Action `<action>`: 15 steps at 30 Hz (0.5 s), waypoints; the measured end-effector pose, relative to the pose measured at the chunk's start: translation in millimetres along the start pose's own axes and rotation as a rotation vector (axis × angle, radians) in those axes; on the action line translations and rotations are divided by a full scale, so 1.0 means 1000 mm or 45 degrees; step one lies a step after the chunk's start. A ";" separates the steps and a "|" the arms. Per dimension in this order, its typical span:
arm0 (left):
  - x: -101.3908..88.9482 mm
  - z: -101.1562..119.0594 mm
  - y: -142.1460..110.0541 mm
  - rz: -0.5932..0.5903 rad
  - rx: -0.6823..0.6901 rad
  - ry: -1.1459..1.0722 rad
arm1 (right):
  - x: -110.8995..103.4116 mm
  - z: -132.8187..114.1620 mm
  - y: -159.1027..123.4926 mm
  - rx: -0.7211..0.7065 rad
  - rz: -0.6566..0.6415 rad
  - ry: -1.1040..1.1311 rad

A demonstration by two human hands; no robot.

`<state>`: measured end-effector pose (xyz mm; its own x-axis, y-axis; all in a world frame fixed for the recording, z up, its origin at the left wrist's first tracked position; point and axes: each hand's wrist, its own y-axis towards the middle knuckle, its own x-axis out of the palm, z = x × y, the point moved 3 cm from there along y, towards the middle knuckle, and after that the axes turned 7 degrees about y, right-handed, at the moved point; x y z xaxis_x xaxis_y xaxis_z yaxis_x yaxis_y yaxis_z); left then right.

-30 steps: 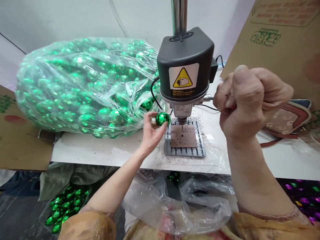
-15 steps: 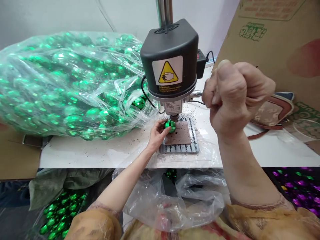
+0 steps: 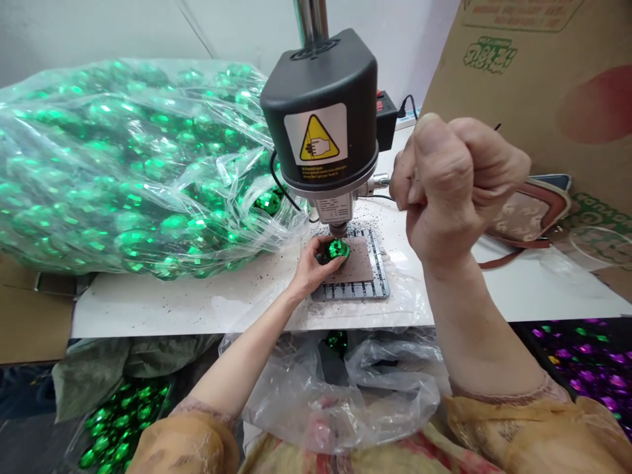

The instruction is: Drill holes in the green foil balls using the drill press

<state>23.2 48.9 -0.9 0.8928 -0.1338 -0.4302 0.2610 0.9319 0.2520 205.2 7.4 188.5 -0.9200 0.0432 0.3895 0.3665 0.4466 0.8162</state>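
A small bench drill [image 3: 320, 125] with a black head and a yellow warning label stands on a white table [image 3: 172, 303]. My left hand [image 3: 311, 266] pinches a shiny green faceted ball [image 3: 338, 249] and holds it on the brown pad of the drill's base plate [image 3: 360, 280], right under the chuck. My right hand [image 3: 451, 187] is raised in a fist beside the drill head, closed round the drill's feed lever, whose metal stub shows at its left.
A big clear plastic bag of green balls [image 3: 123, 164] lies left of the drill. Cardboard boxes [image 3: 533, 85] lean at the right, with a brown bag [image 3: 528, 217] beneath. An open plastic bag [image 3: 345, 395] hangs below the table edge. More green balls [image 3: 118, 421] and purple ones [image 3: 582, 355] lie lower down.
My left hand has carried the green ball from beside the drill down onto the base plate under the chuck. The drill head has come lower. My right fist stays on the lever.
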 end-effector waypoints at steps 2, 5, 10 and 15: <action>0.002 -0.002 -0.001 -0.013 -0.020 -0.006 | 0.000 0.001 0.000 -0.014 -0.003 0.006; 0.001 -0.005 -0.003 0.002 -0.051 -0.052 | 0.000 0.002 0.000 -0.016 -0.002 -0.012; 0.000 -0.010 -0.004 0.021 -0.056 -0.113 | 0.004 0.005 0.006 -0.036 0.066 -0.112; -0.001 -0.005 -0.003 -0.013 -0.030 -0.024 | 0.012 0.010 0.022 -0.104 0.053 0.034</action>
<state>19.2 47.9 -5.7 0.8967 -0.1496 -0.4165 0.2619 0.9381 0.2268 201.2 26.5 206.7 -0.9001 0.0357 0.4343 0.4155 0.3705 0.8307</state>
